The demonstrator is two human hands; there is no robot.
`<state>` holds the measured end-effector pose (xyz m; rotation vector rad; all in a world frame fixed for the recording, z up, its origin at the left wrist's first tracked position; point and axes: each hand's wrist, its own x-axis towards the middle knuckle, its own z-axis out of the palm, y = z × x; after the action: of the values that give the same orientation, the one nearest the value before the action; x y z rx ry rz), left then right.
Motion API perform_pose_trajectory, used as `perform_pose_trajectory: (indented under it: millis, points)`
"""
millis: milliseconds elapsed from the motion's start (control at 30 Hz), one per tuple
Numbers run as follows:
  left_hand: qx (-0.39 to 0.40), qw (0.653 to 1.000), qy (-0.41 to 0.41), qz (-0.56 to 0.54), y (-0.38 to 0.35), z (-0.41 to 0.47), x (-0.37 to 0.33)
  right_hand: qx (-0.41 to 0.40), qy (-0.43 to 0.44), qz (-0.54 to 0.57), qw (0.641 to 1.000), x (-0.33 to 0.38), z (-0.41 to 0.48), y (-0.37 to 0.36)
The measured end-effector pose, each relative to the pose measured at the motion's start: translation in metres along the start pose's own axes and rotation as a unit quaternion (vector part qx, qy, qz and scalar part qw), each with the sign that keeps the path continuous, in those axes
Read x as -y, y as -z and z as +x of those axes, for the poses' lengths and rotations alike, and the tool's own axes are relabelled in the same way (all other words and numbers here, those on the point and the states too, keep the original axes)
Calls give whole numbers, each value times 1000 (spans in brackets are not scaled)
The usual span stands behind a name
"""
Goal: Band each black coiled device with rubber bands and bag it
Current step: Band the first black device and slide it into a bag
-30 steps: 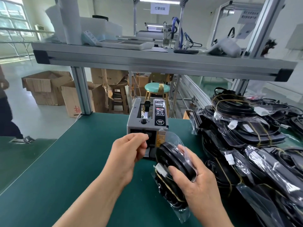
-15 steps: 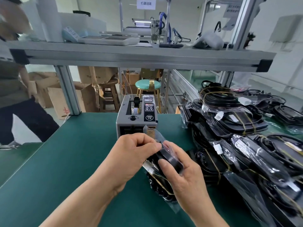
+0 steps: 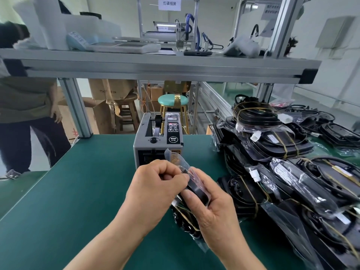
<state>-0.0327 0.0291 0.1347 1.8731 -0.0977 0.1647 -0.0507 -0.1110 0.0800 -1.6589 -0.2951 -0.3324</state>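
Observation:
A black coiled device (image 3: 196,193) bound with a rubber band sits inside a clear plastic bag (image 3: 175,158), held upright above the green mat. My right hand (image 3: 214,209) grips the device through the bag from the right. My left hand (image 3: 155,188) pinches the bag's folded top flap against the device. The device's lower part (image 3: 185,223) shows yellowish bands and a white connector below my hands. What lies between my left fingertips is hidden.
A grey tape dispenser (image 3: 157,145) stands just behind my hands. A heap of bagged black devices (image 3: 288,172) fills the right side of the green mat (image 3: 78,191). An aluminium shelf (image 3: 155,67) spans overhead. A person (image 3: 25,114) stands at far left beside cardboard boxes.
My left hand left the tape dispenser and came onto the bag's top, folding the flap down over the device. A person walked into view at the left.

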Motion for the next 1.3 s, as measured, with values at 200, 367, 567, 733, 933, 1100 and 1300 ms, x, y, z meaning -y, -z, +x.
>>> perform_pose_trajectory:
  millis: [200, 367, 567, 733, 933, 1100, 1300]
  points:
    - [-12, 1000, -8, 10, -1, 1, 3, 0, 4, -6, 1000, 0, 0, 0]
    - [-35, 998, -25, 34, -3, 0, 7, -9, 5, -13, 1000, 1, 0, -1]
    - [-68, 994, -44, 75, -6, -5, 6, -12, -14, -26, 999, -1, -1, -2]
    - [-61, 994, -33, 89, 0, -6, 1, -6, -25, -32, 999, -1, -2, -3]
    - [-15, 996, -8, 85, 10, 2, 2, -18, -35, -18, 999, -2, -3, -6]
    - [1, 999, 51, 11, 11, 10, 7, -21, -31, -28, 999, -4, -4, -6]
    - [-29, 989, 89, -111, 1, 12, 15, -27, -17, -43, 999, -5, -4, -6]
